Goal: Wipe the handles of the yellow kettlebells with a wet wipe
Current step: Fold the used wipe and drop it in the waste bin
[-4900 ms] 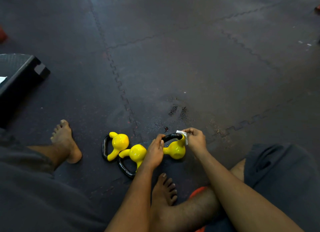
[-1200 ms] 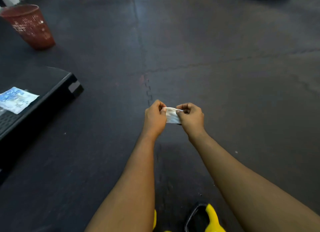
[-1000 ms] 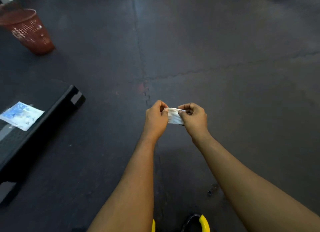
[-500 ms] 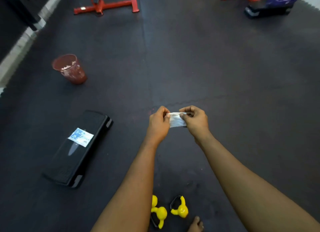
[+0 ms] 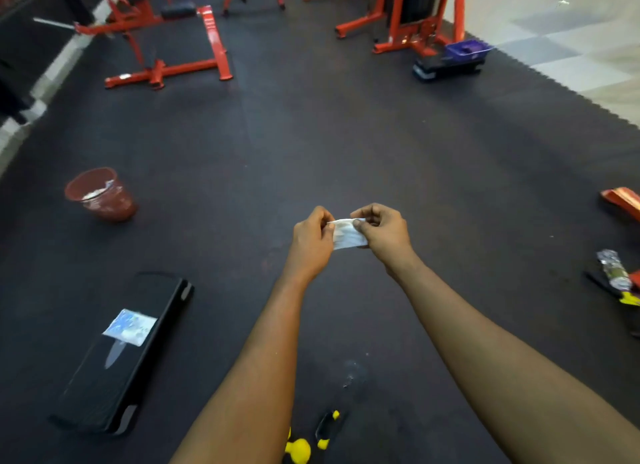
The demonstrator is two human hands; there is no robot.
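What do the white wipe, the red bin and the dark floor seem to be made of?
Small white wipe: probably nonwoven cloth, matt; it creases where pinched.
Red round bin: likely plastic, dull; its wall seems perforated.
Dark floor mats: seemingly rubber or foam, matt; jigsaw edges interlock.

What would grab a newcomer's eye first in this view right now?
Dead centre, the left hand and right hand pinch a white wet wipe between them. Bright red gym frames line the far floor, and the yellow kettlebells peek in at the bottom edge, between the forearms.
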